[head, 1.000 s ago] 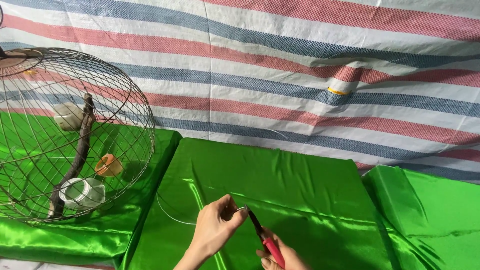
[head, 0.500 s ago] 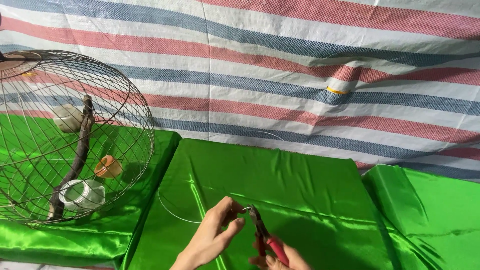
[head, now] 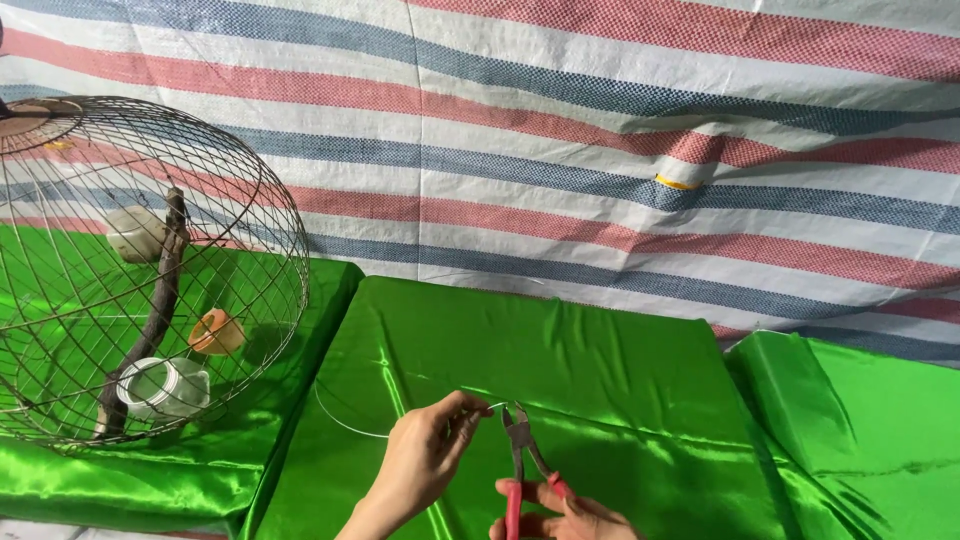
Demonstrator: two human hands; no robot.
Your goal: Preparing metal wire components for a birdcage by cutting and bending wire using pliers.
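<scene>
A striped tarp (head: 600, 150) in red, blue and white hangs behind tables draped in shiny green cloth (head: 560, 350), evenly lit.

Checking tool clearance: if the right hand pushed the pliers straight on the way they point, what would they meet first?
Probably the thin wire pinched in the left hand, just off the pliers tip; depth is unclear. The right hand grips the red handles.
</scene>
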